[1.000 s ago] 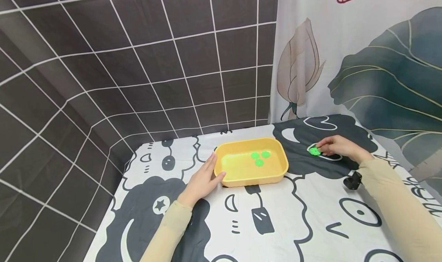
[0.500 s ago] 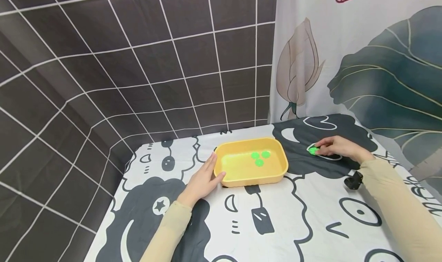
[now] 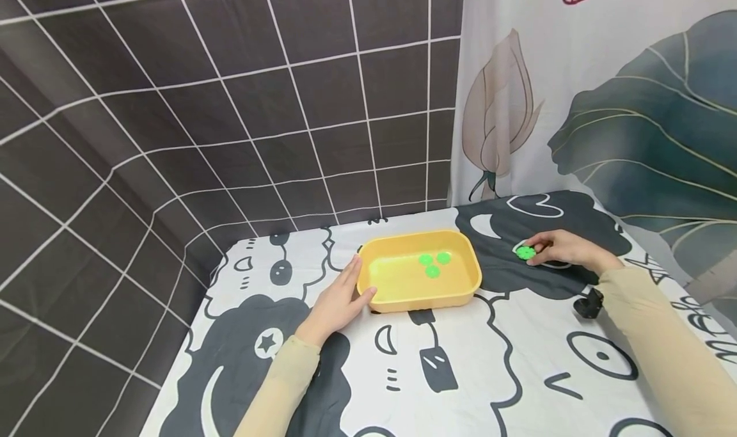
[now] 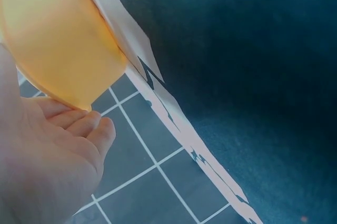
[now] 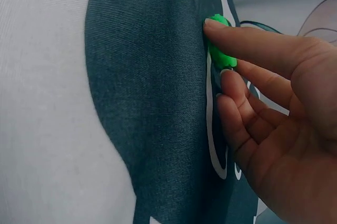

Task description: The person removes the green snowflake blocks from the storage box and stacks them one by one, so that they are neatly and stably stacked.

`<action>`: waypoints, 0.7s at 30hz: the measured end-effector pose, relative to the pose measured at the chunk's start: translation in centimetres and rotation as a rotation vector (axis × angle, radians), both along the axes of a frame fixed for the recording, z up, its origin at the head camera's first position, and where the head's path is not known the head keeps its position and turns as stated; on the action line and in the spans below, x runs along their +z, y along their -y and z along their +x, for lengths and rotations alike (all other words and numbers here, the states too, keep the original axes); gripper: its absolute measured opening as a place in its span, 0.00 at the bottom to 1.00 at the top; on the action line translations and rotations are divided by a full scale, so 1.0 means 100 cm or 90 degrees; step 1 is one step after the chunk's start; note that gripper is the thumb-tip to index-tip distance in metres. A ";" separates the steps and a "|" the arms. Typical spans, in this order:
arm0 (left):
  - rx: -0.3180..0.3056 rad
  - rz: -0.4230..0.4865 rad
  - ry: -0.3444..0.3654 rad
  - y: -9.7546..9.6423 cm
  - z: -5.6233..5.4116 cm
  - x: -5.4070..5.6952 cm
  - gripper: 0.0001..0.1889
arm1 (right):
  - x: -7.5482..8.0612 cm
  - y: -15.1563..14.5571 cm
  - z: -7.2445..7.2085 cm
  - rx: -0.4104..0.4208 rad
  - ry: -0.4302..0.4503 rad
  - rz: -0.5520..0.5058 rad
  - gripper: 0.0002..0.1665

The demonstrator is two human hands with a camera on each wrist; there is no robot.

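Observation:
A small bright green scalloped disc lies at the dark cloth patch on the right. My right hand pinches it between thumb and fingers, low over the cloth. In the right wrist view the thumb covers part of the green disc. At the middle stands a yellow plastic basin with 3 flat green discs inside, towards its right half. My left hand rests against the basin's left end, fingers extended along the wall and thumb at the near corner. The left wrist view shows its fingertips touching the basin.
A white cloth with black cartoon prints covers the table. Behind it hangs a dark curtain with a white grid, and a pale curtain with leaf prints at the right. A small black object is at the right wrist.
My right hand's fingers have shifted slightly on the green disc, and more of it now shows. The left hand and the basin have stayed in place.

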State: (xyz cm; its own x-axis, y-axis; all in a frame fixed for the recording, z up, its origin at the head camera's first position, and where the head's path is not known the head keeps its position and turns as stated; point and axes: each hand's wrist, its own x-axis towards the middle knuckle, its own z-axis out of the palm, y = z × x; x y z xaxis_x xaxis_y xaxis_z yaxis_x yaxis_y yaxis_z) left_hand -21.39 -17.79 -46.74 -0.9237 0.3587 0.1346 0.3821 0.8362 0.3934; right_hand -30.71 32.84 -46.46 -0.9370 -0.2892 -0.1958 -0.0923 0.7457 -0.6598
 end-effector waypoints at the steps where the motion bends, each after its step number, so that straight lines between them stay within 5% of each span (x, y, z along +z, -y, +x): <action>1: 0.000 -0.001 0.002 0.000 0.000 0.000 0.43 | 0.000 0.000 0.000 -0.001 -0.001 0.000 0.39; 21: -0.006 0.004 -0.001 0.001 -0.002 -0.002 0.43 | -0.003 0.001 0.001 -0.013 -0.012 -0.015 0.37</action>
State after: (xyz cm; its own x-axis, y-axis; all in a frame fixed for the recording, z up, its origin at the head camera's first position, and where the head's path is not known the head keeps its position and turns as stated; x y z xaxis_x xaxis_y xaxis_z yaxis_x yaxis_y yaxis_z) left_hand -21.57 -17.90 -46.95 -0.9202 0.3663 0.1378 0.3901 0.8299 0.3988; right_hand -30.60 32.75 -46.78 -0.9465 -0.2736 -0.1711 -0.0895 0.7320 -0.6754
